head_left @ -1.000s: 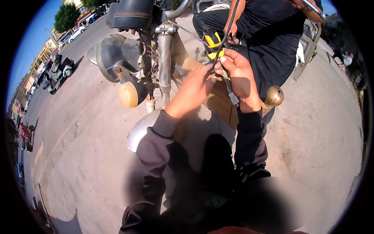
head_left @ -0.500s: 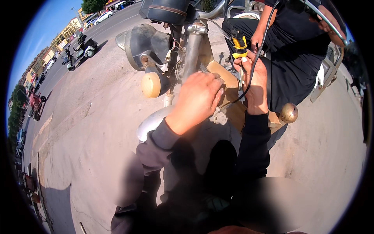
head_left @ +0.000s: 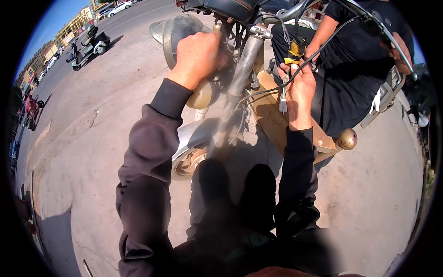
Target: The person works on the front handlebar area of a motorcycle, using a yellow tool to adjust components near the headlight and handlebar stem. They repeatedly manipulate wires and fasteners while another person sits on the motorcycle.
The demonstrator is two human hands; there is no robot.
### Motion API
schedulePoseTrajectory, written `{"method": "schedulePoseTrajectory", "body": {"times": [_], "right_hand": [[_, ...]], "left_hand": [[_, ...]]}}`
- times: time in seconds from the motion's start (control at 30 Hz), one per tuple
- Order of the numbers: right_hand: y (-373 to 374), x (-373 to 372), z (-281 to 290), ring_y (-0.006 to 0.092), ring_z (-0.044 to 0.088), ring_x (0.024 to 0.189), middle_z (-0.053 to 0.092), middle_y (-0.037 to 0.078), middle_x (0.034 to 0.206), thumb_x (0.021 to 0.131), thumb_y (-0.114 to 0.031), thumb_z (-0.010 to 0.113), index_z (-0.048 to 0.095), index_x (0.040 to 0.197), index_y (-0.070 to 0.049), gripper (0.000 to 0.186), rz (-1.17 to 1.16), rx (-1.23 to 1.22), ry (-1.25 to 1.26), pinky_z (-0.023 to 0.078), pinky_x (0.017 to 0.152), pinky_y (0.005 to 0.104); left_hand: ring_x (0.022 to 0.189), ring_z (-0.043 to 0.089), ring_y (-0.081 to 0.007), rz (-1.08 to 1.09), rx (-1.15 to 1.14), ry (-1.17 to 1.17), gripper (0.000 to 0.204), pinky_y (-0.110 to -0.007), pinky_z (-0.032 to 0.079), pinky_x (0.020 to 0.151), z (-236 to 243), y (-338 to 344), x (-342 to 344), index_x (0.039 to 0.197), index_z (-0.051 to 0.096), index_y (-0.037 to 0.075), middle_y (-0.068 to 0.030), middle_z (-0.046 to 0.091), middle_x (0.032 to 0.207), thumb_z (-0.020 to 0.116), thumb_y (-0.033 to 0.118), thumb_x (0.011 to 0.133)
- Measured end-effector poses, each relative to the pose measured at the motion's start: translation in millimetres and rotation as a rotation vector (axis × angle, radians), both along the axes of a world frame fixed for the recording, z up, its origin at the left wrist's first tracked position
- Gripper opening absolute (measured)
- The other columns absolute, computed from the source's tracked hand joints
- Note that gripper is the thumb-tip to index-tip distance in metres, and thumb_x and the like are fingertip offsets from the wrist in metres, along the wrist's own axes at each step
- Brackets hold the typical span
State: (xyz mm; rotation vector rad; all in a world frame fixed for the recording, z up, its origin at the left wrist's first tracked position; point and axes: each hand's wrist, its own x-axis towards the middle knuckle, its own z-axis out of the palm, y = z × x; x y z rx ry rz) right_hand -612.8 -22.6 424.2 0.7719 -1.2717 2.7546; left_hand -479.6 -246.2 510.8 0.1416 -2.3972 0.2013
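Observation:
My left hand (head_left: 198, 53) is raised beside the round headlight (head_left: 183, 28) of a motor vehicle's front end, its back toward me. Its fingers are mostly hidden at the dark wiring behind the lamp, and a small pale connector (head_left: 217, 27) shows just beyond its knuckles. My right hand (head_left: 302, 87) pinches a bundle of thin wires just below a black section wrapped in yellow tape (head_left: 295, 51). A white plug (head_left: 283, 106) dangles from these wires. A black cable (head_left: 272, 89) runs across, past the right fingers. An amber turn signal (head_left: 200, 98) sits below my left wrist.
A metal fork tube (head_left: 247, 60) stands between my hands, above the front wheel (head_left: 189, 161). A tan panel (head_left: 272, 111) and a round brass-coloured knob (head_left: 347, 139) lie right. Another person in dark clothes (head_left: 348, 69) sits close by, a hand near the taped wires. A scooter (head_left: 90, 48) is parked left.
My left hand has moved up and left, from beside the fork tube to behind the headlight. My right hand still holds the wires; the white plug now hangs in plain view. The view has shifted slightly.

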Motion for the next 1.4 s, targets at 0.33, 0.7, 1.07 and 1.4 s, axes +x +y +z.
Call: {"method": "schedulePoseTrajectory", "body": {"times": [0.33,0.7,1.07,1.4], "right_hand": [[39.0,-6.5,0.4,0.0152,0.067,0.084,0.068,0.012,0.1,0.097,0.0,0.054,0.055,0.121,0.009,0.026,-0.355,0.168,0.005,0.057,0.075,0.0271],[35.9,-12.5,-19.6,0.0143,0.067,0.084,0.069,0.01,0.1,0.098,-0.005,0.058,0.059,0.122,0.004,0.026,-0.252,0.193,-0.056,0.056,0.076,0.0255],[32.7,-7.4,-25.2,0.0125,0.067,0.085,0.069,0.01,0.102,0.099,-0.004,0.055,0.057,0.122,0.003,0.024,-0.142,0.193,-0.133,0.057,0.072,0.0243],[32.8,-3.1,-25.9,0.0141,0.067,0.086,0.068,0.011,0.103,0.098,-0.002,0.054,0.057,0.122,0.004,0.024,-0.108,0.163,-0.146,0.057,0.072,0.025]], "left_hand": [[0.086,0.068,-0.035,-0.275,0.184,-0.053,0.02,-0.042,0.053,0.072,20.2,-50.7,19.6,0.103,0.072,0.006,-0.0143,0.071,0.092,0.067,0.017,0.087],[0.082,0.068,-0.0357,-0.197,0.204,-0.245,0.023,-0.043,0.052,0.075,21.1,-26.7,15.9,0.101,0.07,0.001,-0.0194,0.07,0.088,0.065,0.02,0.089],[0.074,0.062,-0.0147,-0.39,0.542,-0.406,0.031,-0.032,0.052,0.071,-6.2,-9.6,-7.5,0.117,0.061,-0.004,-0.0105,0.068,0.091,0.062,0.019,0.096],[0.082,0.053,-0.0044,-0.59,1.266,-0.583,0.013,-0.025,0.047,0.077,-12.8,-20.7,-33.8,0.105,0.062,0.008,0.005,0.058,0.091,0.056,0.019,0.101]]}}
